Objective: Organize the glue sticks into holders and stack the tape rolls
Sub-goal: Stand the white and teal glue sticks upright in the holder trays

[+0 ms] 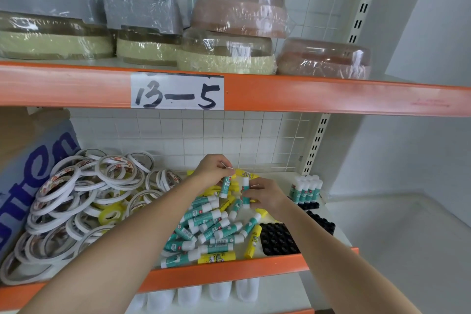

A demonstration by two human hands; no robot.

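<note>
Crowding shelf lip (229, 271): glue sticks (204, 229)

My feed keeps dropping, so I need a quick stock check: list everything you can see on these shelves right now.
Teal glue sticks: many, teal with white caps, loose pile, lower shelf centre.
Yellow glue sticks: several, mixed into that pile.
Filled holder: one, black, teal sticks upright, back right.
Black holders: at least two, sockets bare, right of pile.
Tape rolls: many, white, unstacked heap, lower shelf left.
Yellow tape roll: at least one, heap's edge.
Blue-printed carton: one, far left.
Wrapped round items: several, upper shelf.
Label 13-5: one, white, orange shelf edge.
Left hand: holds a teal stick.
Right hand: holds a teal stick.
</note>
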